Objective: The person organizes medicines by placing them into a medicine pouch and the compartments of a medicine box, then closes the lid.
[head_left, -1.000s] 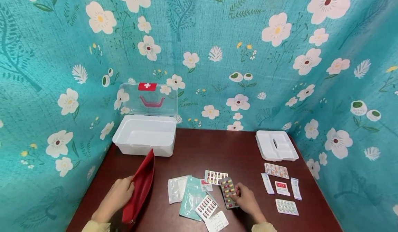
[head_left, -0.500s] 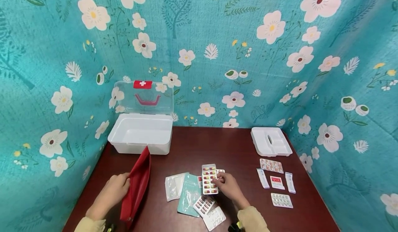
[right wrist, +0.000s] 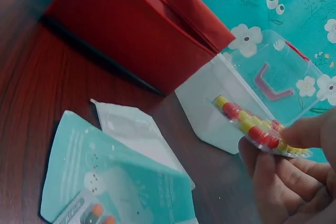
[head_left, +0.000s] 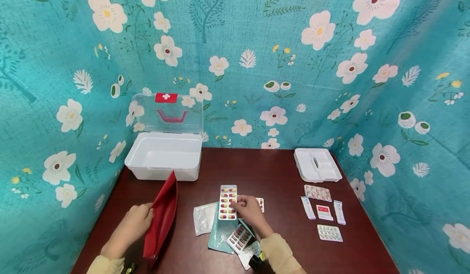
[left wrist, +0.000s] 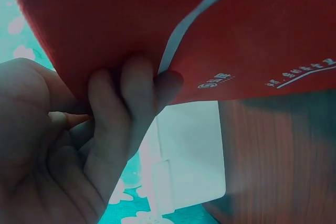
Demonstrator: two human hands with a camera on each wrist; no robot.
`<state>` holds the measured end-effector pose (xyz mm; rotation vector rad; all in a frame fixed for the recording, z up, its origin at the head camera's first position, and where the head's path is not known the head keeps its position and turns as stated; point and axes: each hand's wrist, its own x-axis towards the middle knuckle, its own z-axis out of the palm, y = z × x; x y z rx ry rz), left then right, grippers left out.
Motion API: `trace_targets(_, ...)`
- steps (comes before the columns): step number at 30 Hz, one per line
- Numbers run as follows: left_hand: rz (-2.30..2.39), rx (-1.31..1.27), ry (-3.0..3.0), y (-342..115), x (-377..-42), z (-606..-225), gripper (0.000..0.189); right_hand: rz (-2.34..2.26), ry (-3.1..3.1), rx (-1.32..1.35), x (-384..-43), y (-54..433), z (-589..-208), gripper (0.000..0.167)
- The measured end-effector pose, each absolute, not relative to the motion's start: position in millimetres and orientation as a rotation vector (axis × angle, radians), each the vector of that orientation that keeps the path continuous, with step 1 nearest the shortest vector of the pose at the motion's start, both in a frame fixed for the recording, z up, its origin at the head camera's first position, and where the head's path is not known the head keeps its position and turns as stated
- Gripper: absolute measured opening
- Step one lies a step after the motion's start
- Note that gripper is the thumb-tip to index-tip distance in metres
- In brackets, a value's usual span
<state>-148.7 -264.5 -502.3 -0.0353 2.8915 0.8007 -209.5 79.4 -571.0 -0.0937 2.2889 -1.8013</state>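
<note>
My left hand (head_left: 136, 223) grips the upper edge of a red fabric pouch (head_left: 161, 221), whose mouth gapes in the right wrist view. White print shows on the pouch (left wrist: 262, 35) in the left wrist view. My right hand (head_left: 253, 212) pinches a blister pack of red-and-yellow capsules (head_left: 228, 202) by its edge, held up above the table between the other packs and the pouch. Thumb and fingers of the right hand (right wrist: 294, 171) lie on opposite faces of the pack. Below it are a teal sachet (head_left: 222, 237) and a clear-and-white packet (head_left: 204, 219).
A white first-aid box (head_left: 163, 155) stands with its clear lid raised, behind the pouch. At back right lies a white tray insert (head_left: 317, 165). Several blister packs and sachets lie at right, including a silver pack (head_left: 329, 233). A capsule pack (head_left: 239, 239) overlaps the teal sachet.
My right hand has lifted the capsule blister pack off the table, turned its capsule side to view and carried it left toward the pouch. My left hand keeps its hold on the pouch.
</note>
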Motion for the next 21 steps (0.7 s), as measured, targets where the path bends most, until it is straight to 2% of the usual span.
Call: trace_targets(21,0.837,-0.071,2.941,-264.4,-143.4,-505.2,0.029,-1.797,2.208,-0.261,-208.5,9.6,-552.6,0.012)
